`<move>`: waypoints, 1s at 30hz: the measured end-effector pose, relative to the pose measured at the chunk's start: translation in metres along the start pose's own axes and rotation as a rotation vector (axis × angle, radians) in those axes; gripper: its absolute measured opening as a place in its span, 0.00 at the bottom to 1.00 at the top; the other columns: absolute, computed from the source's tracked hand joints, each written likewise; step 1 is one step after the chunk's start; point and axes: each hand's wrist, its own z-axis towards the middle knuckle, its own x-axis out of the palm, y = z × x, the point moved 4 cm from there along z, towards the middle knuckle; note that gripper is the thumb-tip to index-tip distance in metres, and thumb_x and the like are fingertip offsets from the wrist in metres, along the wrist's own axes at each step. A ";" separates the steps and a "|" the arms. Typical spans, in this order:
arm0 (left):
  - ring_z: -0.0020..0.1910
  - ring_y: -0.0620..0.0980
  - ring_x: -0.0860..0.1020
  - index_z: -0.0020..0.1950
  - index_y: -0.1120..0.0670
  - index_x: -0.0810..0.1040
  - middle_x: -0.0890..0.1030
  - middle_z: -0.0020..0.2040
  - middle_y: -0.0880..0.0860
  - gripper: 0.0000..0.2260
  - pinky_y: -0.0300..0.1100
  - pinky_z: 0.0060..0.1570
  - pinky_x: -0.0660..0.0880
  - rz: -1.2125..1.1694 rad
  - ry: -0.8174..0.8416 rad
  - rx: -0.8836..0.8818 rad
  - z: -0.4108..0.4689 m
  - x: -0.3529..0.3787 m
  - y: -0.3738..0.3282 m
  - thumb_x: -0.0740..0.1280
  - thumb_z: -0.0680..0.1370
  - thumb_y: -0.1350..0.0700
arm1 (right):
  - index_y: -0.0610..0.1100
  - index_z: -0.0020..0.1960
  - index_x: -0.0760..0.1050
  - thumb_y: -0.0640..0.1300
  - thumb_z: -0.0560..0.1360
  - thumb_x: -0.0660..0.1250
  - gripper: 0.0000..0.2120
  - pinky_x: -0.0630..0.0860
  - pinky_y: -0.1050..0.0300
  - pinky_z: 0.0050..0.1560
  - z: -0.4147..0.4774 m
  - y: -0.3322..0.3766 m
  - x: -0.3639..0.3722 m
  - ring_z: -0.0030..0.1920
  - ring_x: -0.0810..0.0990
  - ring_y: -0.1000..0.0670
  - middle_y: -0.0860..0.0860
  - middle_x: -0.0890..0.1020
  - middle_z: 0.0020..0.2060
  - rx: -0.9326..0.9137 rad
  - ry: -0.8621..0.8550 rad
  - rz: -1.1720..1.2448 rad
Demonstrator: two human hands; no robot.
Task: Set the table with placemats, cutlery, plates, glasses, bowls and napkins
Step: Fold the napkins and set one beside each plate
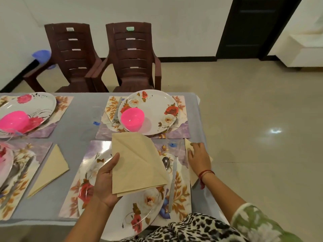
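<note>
My left hand [104,179] grips a stack of folded beige napkins [138,163] above the near floral plate [139,206]. My right hand [199,158] rests with spread fingers on another beige napkin [193,175] lying at the right edge of the near floral placemat [181,194]. A knife [173,182] and a spoon [166,162] lie right of the plate, and a fork [97,155] peeks out at its left. A clear glass [174,145] stands behind them.
Across the grey table [76,130], a far plate [157,109] holds a pink bowl [132,119], with a fork [116,110] beside it. Left settings have another pink bowl [14,122] and a folded napkin [50,170]. Two brown chairs [132,56] stand behind.
</note>
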 end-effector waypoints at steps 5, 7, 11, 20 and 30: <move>0.45 0.61 0.83 0.45 0.57 0.86 0.84 0.49 0.59 0.30 0.61 0.41 0.79 -0.005 -0.009 -0.002 0.003 0.001 -0.001 0.85 0.45 0.55 | 0.44 0.74 0.59 0.56 0.80 0.49 0.27 0.56 0.46 0.72 -0.002 -0.013 0.022 0.73 0.60 0.43 0.45 0.62 0.74 -0.259 0.185 -0.336; 0.45 0.61 0.83 0.44 0.56 0.86 0.84 0.48 0.59 0.29 0.60 0.40 0.80 -0.001 -0.005 0.000 0.003 0.002 -0.002 0.85 0.44 0.55 | 0.46 0.77 0.47 0.67 0.73 0.30 0.40 0.40 0.49 0.73 -0.009 -0.017 0.033 0.76 0.46 0.48 0.49 0.49 0.77 -0.234 0.303 -0.370; 0.44 0.61 0.83 0.44 0.56 0.86 0.84 0.48 0.59 0.29 0.59 0.38 0.80 0.008 -0.002 0.003 0.002 0.003 -0.004 0.85 0.44 0.55 | 0.46 0.77 0.42 0.68 0.57 0.11 0.55 0.35 0.50 0.72 -0.017 -0.017 0.040 0.76 0.42 0.50 0.49 0.45 0.77 -0.161 0.304 -0.413; 0.45 0.61 0.83 0.45 0.56 0.86 0.84 0.49 0.59 0.29 0.58 0.37 0.80 0.028 0.013 -0.030 0.000 0.009 -0.003 0.85 0.45 0.55 | 0.43 0.74 0.59 0.68 0.74 0.31 0.42 0.47 0.47 0.73 -0.023 -0.007 0.013 0.75 0.56 0.46 0.44 0.60 0.74 -0.144 -0.034 -0.023; 0.45 0.63 0.83 0.48 0.61 0.85 0.83 0.50 0.61 0.31 0.58 0.39 0.80 0.106 0.121 -0.247 -0.008 0.020 0.008 0.85 0.46 0.57 | 0.50 0.47 0.80 0.63 0.73 0.62 0.18 0.77 0.60 0.43 -0.095 0.098 -0.066 0.41 0.81 0.55 0.54 0.83 0.40 0.285 0.384 1.100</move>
